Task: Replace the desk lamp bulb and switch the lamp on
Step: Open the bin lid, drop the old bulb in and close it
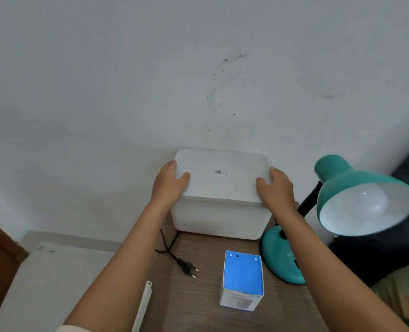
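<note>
Wall: white, dark specks above the box. Table: wood-grain, set against the wall. Box: white, lidded, at the back of the table touching the wall, small QR label on the lid. Both hands are on it. Left hand wraps the lid's left end, thumb on top, fingers curled over the far edge. Right hand does the same at the right end. So both grip the box lid.

Lamp: teal, right of the box, base on the table's right edge, black neck, shade tilted toward camera. Bulb: white, seated in the shade, unlit.

Carton: blue and white, upright, near the front of the table just left of the lamp base, closed.

Plug: black two-pin, lying loose on the table left of the carton, cord running back under the box.
</note>
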### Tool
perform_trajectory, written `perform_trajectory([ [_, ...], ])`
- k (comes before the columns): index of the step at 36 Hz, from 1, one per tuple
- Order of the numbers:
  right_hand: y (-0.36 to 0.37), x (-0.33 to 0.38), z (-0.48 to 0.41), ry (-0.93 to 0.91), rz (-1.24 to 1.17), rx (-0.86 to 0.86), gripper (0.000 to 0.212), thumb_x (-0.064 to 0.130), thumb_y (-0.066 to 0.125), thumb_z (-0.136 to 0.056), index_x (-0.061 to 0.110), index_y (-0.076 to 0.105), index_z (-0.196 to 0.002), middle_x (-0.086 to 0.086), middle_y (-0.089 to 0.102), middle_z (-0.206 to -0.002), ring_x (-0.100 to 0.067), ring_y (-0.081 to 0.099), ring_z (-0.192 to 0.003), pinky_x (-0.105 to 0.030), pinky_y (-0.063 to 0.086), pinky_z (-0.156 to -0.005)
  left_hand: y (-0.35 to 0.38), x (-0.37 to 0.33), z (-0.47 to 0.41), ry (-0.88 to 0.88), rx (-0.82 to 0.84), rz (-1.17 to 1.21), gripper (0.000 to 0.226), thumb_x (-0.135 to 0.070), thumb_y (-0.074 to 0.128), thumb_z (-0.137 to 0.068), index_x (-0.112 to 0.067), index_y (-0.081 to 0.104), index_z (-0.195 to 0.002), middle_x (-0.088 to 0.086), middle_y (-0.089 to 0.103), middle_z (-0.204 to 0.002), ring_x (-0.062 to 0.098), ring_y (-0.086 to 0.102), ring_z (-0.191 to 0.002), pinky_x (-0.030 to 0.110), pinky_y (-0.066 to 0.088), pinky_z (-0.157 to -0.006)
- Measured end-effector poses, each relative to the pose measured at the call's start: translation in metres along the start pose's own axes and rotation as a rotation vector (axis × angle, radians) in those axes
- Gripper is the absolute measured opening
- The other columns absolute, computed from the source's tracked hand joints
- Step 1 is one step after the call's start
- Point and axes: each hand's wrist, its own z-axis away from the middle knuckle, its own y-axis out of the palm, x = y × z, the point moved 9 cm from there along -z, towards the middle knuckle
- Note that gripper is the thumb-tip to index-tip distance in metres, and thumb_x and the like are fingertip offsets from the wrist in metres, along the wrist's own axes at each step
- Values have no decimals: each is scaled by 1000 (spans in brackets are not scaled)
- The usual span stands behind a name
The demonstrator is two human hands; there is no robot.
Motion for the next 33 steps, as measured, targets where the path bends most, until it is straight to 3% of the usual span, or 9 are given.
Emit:
perform_trajectory([
  [4,2,-3,-2,34,-10,-1,27,20,47,-90,0,54,-106,-17,52,-126,-28,51,-107,-25,33,-82,-2,-2,0,1,-13,31,20,-20,54,-93,-14,52,-112,18,52,-131,28,49,-118,19,27,-77],
  [7,4,-8,-2,48,-13,-3,16,20,48,-89,6,51,-95,-18,54,-122,-28,51,-103,-26,32,-80,1,2,-3,-9,-12,54,30,-20,54,-93,-10,52,-121,16,49,-136,26,46,-123,19,28,-80],
  [11,3,-14,0,62,-5,-1,34,23,49,-90,0,54,-114,-15,55,-126,-28,51,-111,-27,35,-85,6,10,-2,-56,4,99,56,-24,54,-94,-6,34,-143,9,36,-150,22,34,-136,22,26,-104],
  [18,4,-9,2,77,25,38,38,23,47,-90,-4,52,-118,-20,51,-129,-32,48,-118,-36,39,-96,4,9,-2,-73,-2,92,58,-24,55,-93,-3,34,-142,11,37,-148,23,36,-136,24,26,-104],
  [20,5,-6,5,74,48,66,40,23,46,-91,-3,50,-121,-20,47,-135,-32,44,-123,-38,36,-102,3,9,-2,-80,10,58,50,-23,55,-93,-2,42,-137,13,42,-143,25,41,-130,23,30,-98],
  [23,2,-1,11,66,67,78,37,21,47,-89,-5,51,-116,-22,47,-132,-33,45,-122,-38,40,-99,-1,6,1,-59,3,8,2,-20,55,-92,-18,54,-93,13,50,-114,20,47,-100,19,27,-77],
  [26,-2,10,21,37,86,88,29,14,48,-89,-4,52,-112,-19,52,-122,-32,49,-113,-28,35,-83,-12,0,8,-34,-17,-37,17,-22,55,-92,-25,45,-79,9,48,-106,21,46,-96,24,30,-75],
  [30,-4,35,47,-45,99,114,45,13,48,-92,-2,41,-134,-16,43,-142,-29,40,-130,-31,32,-103,-31,-6,35,-44,-8,-17,39,-22,53,-94,5,52,-122,20,50,-130,31,48,-119,32,38,-93],
  [33,3,52,75,-102,86,134,47,14,48,-92,1,42,-136,-15,43,-144,-26,39,-133,-31,30,-108,-45,0,62,-50,-9,-8,49,-26,51,-95,1,42,-135,16,43,-142,28,42,-129,29,34,-99],
])
